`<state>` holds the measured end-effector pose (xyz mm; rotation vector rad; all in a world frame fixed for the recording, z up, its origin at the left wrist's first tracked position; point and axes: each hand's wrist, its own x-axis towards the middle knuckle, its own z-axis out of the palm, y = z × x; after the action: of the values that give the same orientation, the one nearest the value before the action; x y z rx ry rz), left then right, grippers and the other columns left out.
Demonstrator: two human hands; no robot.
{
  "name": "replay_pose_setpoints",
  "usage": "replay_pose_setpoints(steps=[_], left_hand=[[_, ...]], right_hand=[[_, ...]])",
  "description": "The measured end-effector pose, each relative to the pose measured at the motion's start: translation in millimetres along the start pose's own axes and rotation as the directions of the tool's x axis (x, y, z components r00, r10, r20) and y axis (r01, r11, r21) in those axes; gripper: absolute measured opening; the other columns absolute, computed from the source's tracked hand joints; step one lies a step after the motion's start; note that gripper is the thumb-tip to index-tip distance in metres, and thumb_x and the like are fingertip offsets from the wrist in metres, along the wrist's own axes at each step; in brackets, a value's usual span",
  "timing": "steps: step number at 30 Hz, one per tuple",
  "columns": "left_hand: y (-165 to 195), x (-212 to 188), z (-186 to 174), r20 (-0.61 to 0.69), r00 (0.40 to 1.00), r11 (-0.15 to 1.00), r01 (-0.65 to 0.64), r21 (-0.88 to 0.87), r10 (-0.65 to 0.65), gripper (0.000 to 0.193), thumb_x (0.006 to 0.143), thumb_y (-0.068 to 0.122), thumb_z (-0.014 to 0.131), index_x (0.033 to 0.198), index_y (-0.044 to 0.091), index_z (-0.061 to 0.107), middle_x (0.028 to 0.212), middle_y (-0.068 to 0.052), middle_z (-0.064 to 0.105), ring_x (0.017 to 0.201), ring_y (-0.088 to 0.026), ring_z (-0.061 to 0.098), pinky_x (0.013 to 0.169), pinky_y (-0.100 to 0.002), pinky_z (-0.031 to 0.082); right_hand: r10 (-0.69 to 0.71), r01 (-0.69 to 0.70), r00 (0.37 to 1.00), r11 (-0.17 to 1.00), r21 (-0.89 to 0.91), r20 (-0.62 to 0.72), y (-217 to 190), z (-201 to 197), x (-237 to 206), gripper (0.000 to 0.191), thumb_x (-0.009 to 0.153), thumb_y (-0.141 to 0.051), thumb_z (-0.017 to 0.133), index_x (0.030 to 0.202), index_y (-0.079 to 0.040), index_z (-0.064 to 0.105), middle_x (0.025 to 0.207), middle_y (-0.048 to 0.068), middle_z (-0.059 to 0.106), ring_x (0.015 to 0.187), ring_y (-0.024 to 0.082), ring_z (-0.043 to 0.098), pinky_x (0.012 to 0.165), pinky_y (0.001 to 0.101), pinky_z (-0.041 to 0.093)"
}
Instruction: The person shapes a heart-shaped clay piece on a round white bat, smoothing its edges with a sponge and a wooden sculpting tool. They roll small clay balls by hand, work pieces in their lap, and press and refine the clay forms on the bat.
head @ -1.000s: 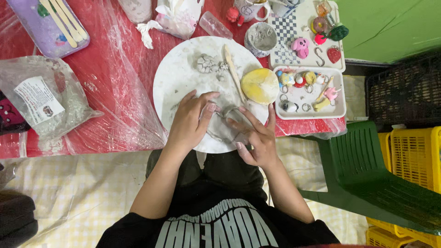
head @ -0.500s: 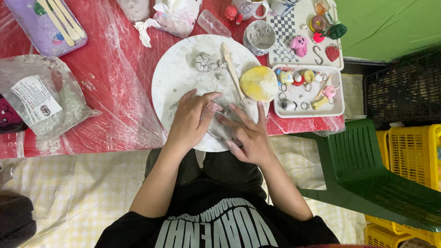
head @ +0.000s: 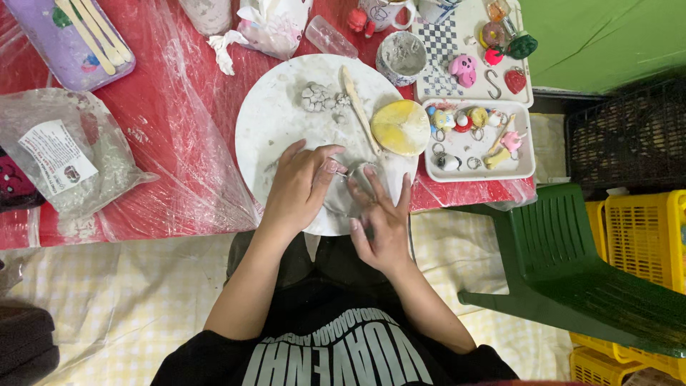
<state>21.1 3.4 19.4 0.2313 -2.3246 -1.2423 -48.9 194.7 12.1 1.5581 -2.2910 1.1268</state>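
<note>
We are pressing both hands onto a flat grey clay piece (head: 343,193) lying on the near edge of the round white board (head: 271,121). Our left hand (head: 296,189) is lying over the clay's left part, fingers curled loosely, thumb and fingertips touching the clay; its grip is not clenched. Our right hand (head: 382,221) is resting on the clay's right part with fingers stretched flat and spread, grip released. Neither hand is grasping anything that we can make out.

The board is sitting on the red surface (head: 179,107), which is covered with clear plastic film. On the board's far part, a lump of grey clay (head: 316,96) is lying beside a wooden stick (head: 359,107). A yellow sponge (head: 400,127) is overlapping the board's right rim. Just beside it, a white tray (head: 522,168) is holding small painted figures and rings. A grey-smeared cup (head: 401,57) is standing past the board. A clear bag (head: 64,157) is lying well to the left. A green chair (head: 572,264) is standing to the right.
</note>
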Motion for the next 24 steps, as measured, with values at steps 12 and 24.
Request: replay_pose_setpoints(steps=[12,24], left_hand=[[3.5,-1.0,-0.2,-0.075,0.997,0.999,0.025,-0.044,-0.028,0.038,0.113,0.032,0.04,0.136,0.01,0.061,0.107,-0.007,0.078,0.117,-0.034,0.062,0.114,-0.049,0.035],[5.2,-2.7,-1.4,-0.056,0.988,0.978,0.135,-0.156,-0.146,0.04,0.112,0.03,0.042,0.145,0.009,0.051,0.119,-0.008,0.074,0.116,-0.028,0.065,0.108,-0.043,0.043]], right_hand=[[-0.025,0.027,0.999,0.999,-0.036,0.045,8.5,-2.4,9.0,0.017,0.094,-0.013,0.062,0.095,-0.006,0.047,0.14,0.013,0.066,0.154,0.037,0.038,0.126,0.0683,0.0],[0.07,-0.07,0.997,0.998,-0.012,0.023,17.1,2.3,45.3,0.026,0.087,-0.008,0.08,0.1,-0.003,0.058,0.13,0.009,0.07,0.124,0.027,0.063,0.127,0.062,0.009]])
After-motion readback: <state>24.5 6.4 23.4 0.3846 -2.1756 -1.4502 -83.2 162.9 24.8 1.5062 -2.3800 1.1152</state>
